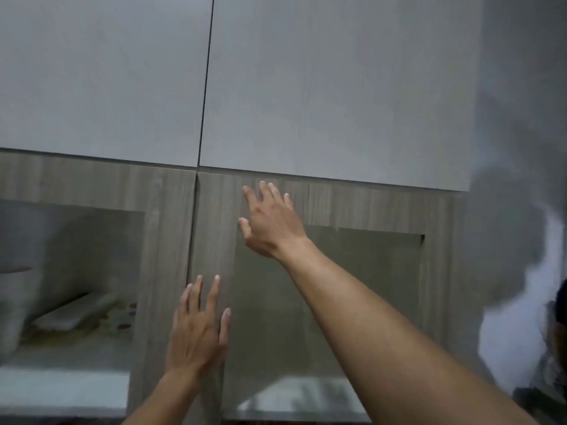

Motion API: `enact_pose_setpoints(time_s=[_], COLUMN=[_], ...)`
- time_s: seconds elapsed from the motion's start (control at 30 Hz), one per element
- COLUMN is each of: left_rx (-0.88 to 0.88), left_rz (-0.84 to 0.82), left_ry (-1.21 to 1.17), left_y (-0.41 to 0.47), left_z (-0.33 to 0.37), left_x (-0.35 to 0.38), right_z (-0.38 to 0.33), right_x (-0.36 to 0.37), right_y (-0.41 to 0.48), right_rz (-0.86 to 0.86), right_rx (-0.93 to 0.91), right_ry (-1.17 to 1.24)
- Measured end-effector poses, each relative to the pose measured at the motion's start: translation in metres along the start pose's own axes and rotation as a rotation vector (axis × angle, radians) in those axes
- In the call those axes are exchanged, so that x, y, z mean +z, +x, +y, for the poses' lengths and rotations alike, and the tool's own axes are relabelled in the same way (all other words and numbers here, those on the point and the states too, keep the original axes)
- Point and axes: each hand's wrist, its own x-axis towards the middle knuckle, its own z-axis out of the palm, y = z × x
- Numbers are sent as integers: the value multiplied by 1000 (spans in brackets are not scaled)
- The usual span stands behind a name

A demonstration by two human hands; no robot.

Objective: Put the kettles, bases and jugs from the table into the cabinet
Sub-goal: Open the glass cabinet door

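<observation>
Cabinet (171, 228) filling mid-frame, glass-fronted doors shut. Left hand (196, 332) lower centre, fingers spread, empty, by door seam. Right hand (270, 222) higher, splayed, empty, near door's top rail.

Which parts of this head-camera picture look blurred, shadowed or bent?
Head view: the left glass door is motion-smeared; dark shadow falls on the right wall; the wide lens tilts the upper doors' seam; both hands, left hand and right hand, stay fairly sharp.

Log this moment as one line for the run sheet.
phase: at cabinet doors | left hand: open, flat on right door frame | right hand: open, near door top | kettles, jugs: not visible
</observation>
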Motion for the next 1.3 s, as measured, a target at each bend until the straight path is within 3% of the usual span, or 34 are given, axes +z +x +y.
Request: enact_pose_setpoints(time_s=[0.4,0.67,0.83,0.9,1.3], left_rx=[-171,-340,-538,-591,-349], left_rz=[228,337,284,248,125], left_ry=[-36,-206,-472,-475,-613], left_y=[9,-4,-14,-15,-124], left_z=[3,17,31,33,58], left_x=[45,33,-10,-29,-169], right_z=[-3,-14,-22,-25,-70], right_x=[26,-7,-33,-46,-157], right_y=[53,51,35,26,-98], right_rz=[57,23,28,36,-21], right_rx=[-43,13,20,31,158], right_ry=[-68,13,31,35,143])
